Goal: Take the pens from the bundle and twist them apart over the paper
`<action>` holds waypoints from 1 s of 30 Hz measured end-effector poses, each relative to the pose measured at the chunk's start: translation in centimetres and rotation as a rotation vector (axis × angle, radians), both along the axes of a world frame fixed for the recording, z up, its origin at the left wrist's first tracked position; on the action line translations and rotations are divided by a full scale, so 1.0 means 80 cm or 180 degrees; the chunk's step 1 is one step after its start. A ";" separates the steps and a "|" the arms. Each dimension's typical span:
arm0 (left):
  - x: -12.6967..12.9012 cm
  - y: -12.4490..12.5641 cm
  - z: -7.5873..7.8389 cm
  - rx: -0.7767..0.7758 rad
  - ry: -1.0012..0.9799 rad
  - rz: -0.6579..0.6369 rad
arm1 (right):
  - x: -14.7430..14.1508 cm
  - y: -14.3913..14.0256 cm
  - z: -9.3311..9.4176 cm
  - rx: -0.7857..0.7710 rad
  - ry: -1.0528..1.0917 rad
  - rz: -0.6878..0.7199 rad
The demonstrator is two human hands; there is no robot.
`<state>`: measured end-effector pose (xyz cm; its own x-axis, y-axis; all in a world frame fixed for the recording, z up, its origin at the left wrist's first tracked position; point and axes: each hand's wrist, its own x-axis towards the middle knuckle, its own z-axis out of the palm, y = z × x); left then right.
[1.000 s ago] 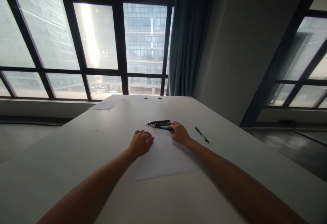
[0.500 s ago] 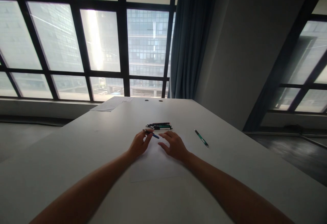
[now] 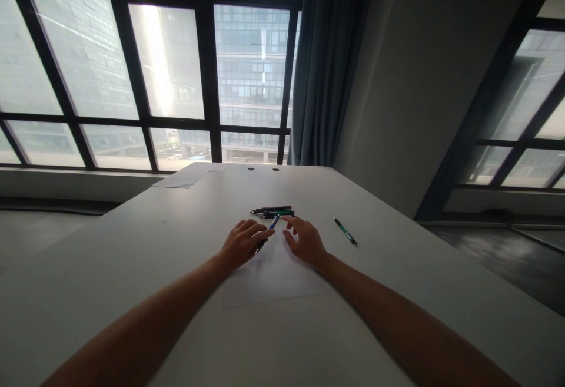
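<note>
My left hand [image 3: 242, 243] grips a blue pen [image 3: 267, 231] over a white sheet of paper [image 3: 269, 275] on the grey table [image 3: 145, 240]; the pen's tip points up and away. Beside it my right hand [image 3: 304, 241] hovers with fingers spread, its fingertips close to the pen. Just beyond both hands lies a small bunch of pens [image 3: 272, 211], black and green.
A single green pen [image 3: 345, 232] lies alone to the right of my right hand. Some papers [image 3: 190, 175] rest at the table's far left edge, near two cable holes [image 3: 263, 169]. Large windows and a dark curtain stand behind the table.
My right hand took the blue pen from the bunch and passed it to my left hand. The pen now points away, and my right hand has let go.
</note>
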<state>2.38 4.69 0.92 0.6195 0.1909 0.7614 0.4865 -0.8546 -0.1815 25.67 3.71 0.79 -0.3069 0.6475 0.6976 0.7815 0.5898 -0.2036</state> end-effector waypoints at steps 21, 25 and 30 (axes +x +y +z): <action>0.007 -0.005 -0.002 -0.0632 -0.0204 -0.0506 | -0.005 -0.002 -0.004 0.0143 0.0009 0.0043; 0.007 -0.008 0.000 -0.0583 -0.0265 -0.0276 | -0.006 -0.003 -0.004 0.0078 0.0133 -0.0050; 0.008 -0.012 0.001 -0.0650 -0.0192 0.0008 | -0.008 -0.004 -0.002 -0.0060 0.0202 -0.0205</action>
